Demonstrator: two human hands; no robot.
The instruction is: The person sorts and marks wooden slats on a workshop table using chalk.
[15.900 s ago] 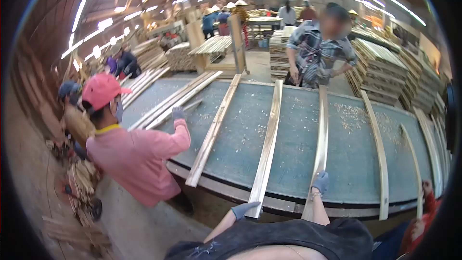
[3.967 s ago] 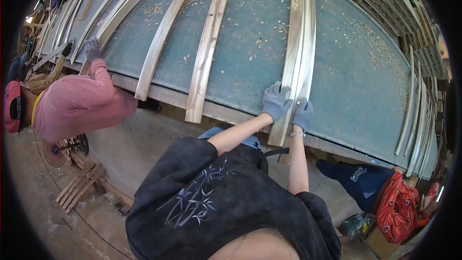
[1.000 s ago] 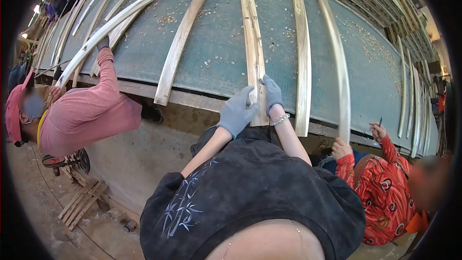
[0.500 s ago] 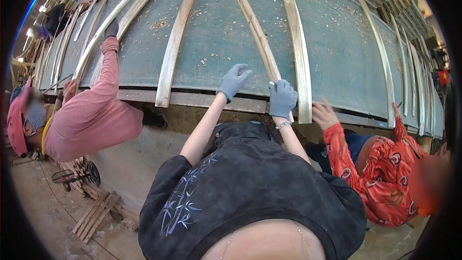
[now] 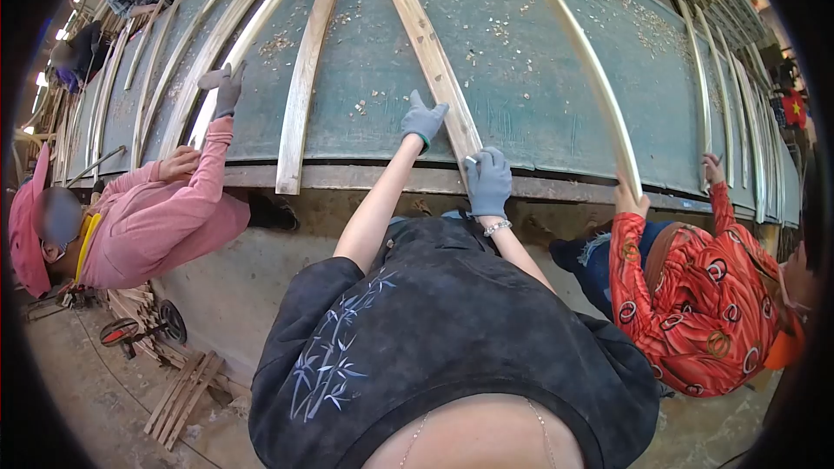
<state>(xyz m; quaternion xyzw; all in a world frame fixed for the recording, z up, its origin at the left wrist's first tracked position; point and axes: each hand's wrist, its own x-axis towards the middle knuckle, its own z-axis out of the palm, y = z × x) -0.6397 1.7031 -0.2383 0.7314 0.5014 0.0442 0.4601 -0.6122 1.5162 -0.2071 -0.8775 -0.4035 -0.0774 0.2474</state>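
In front of me a long wooden board [image 5: 434,69] lies on the green table, its knotted broad face up and its near end at the table edge. My left hand [image 5: 423,120], in a grey glove, rests against the board's left edge with thumb and fingers apart. At the near end is my right hand [image 5: 490,182], also gloved, with fingers curled around a short white chalk-like stick [image 5: 471,160]. That hand touches the board's right side; its fingertips are partly hidden. Another wooden board [image 5: 306,95] lies to the left of my hands.
Wood chips lie scattered over the green table [image 5: 539,104]. At right, a person in a red patterned sleeve [image 5: 630,252] holds a pale strip [image 5: 599,78]. At left, a person in a pink sleeve [image 5: 213,156] handles another strip [image 5: 252,30]. More strips lie at both ends.
The board before me now shows a wider face, and my left hand has come against it. The right-hand person has shifted a strip rightward. The left-hand person's hands have moved.
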